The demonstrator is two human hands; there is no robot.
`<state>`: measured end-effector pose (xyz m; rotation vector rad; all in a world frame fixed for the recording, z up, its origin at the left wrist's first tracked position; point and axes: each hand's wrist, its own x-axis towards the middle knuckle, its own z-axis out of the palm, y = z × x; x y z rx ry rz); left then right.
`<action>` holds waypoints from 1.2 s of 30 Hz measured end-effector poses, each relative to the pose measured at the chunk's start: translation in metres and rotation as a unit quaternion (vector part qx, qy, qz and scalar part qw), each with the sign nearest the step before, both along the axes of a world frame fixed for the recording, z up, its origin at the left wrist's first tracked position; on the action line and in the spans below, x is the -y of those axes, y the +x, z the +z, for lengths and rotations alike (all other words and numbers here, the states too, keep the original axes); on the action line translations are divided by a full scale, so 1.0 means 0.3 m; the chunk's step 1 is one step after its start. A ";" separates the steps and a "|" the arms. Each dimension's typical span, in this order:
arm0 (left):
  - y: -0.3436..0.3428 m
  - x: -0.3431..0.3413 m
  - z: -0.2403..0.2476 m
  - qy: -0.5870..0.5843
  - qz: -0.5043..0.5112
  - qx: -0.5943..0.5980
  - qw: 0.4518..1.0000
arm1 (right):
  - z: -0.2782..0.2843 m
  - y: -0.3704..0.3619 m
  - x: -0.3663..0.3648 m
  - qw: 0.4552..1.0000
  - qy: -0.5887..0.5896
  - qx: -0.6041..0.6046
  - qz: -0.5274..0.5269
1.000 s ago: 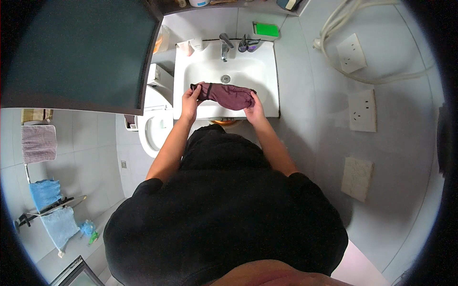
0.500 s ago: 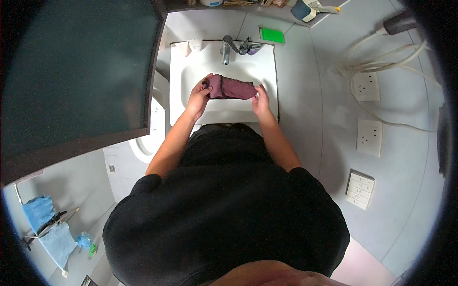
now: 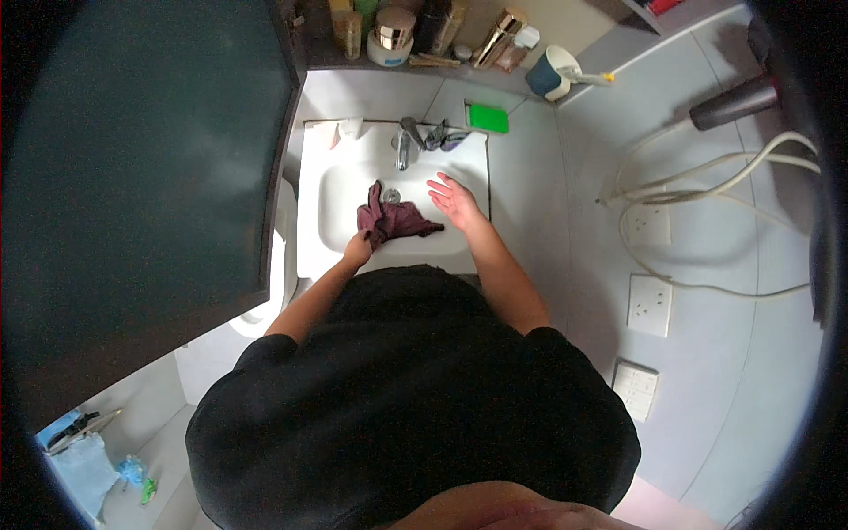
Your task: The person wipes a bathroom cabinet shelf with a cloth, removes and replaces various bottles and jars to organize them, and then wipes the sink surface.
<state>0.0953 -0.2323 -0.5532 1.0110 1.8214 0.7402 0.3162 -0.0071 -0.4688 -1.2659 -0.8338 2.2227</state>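
Note:
A crumpled dark red cloth [image 3: 393,220] hangs over the basin of a white sink [image 3: 329,221]. My left hand [image 3: 358,252] is shut on the cloth's lower left end, near the sink's front rim. My right hand [image 3: 455,200] is open with fingers spread, just right of the cloth and not holding it, above the right side of the basin. A chrome tap [image 3: 405,143] stands at the back of the sink, with the drain [image 3: 391,195] just behind the cloth.
A green soap dish [image 3: 488,117] sits at the sink's back right. A shelf above holds several jars and bottles [image 3: 394,35] and a blue cup [image 3: 549,74]. A dark mirror cabinet door [image 3: 141,177] juts out at left. Wall sockets [image 3: 650,305] and white cables [image 3: 707,185] are at right.
My right hand has let go of the cloth and opened. The cloth now hangs bunched from my left hand alone. The view has tilted up toward the shelf.

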 end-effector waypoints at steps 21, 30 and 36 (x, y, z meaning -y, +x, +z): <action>-0.055 0.010 -0.090 -0.112 -0.003 -0.172 0.979 | 0.040 -0.378 -0.238 0.974 0.055 0.184 0.122; -0.013 -0.018 -0.032 -0.059 0.015 -0.113 0.992 | 0.089 -0.424 -0.269 0.972 0.073 0.179 0.134; -0.009 -0.017 -0.030 -0.087 0.055 -0.064 0.993 | 0.092 -0.400 -0.251 0.968 0.066 0.197 0.141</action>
